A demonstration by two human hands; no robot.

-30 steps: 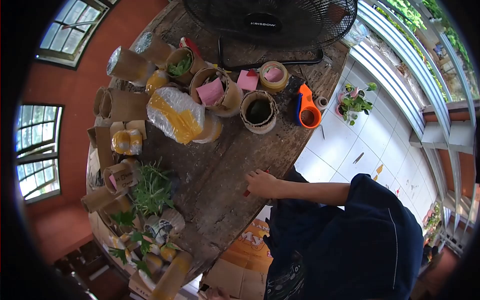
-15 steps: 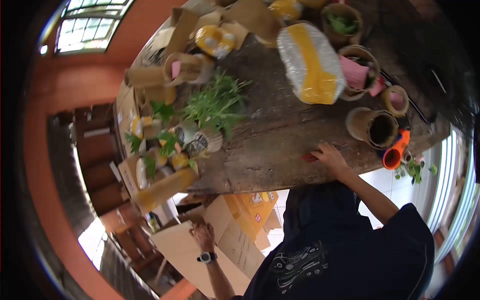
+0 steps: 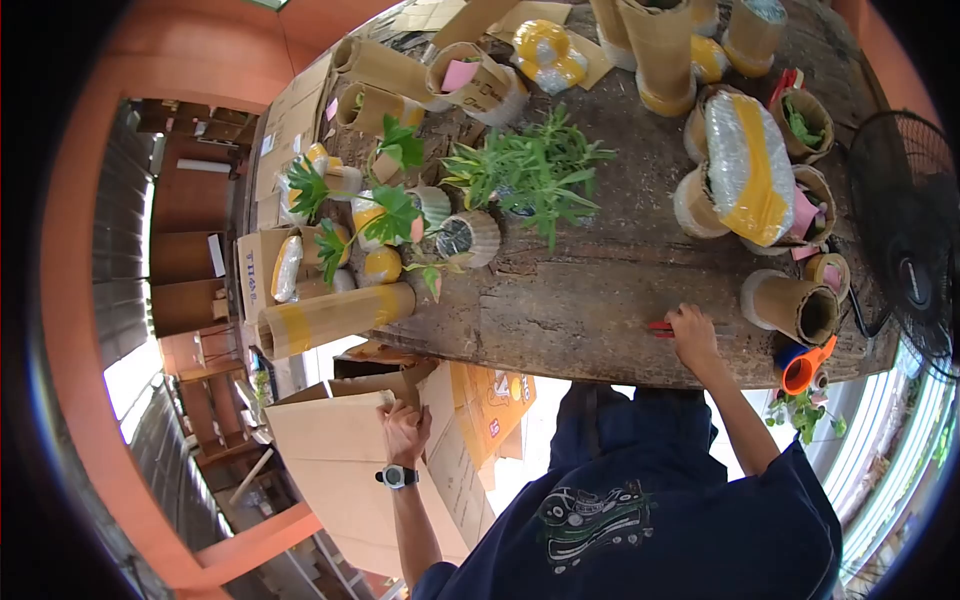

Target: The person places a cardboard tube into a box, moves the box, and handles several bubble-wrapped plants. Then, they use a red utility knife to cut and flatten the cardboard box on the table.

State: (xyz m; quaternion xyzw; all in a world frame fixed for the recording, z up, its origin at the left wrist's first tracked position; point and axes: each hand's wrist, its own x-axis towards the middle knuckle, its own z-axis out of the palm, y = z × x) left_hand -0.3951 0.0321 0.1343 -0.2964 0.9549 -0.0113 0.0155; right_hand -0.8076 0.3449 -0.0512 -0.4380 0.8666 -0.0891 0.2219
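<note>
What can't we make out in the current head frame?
- Red item, head view: partly covered by the right hand; full shape and exact grip unclear.
- Left hand, head view: palm turned away, toward the cardboard box.
- Wrapped parcel, head view: contents hidden by wrapping and yellow tape.
- Watch, head view: reading too small.
- Fan, head view: right side lost in dark lens border.

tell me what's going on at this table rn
Someone's left hand grips the top edge of a cardboard box beside the wooden table. Their right hand is down near the table's front edge, fingers at a small red object too small to identify. Leafy plants and cardboard tubes stand or lie farther back and to the left, with a black fan at the right.
</note>
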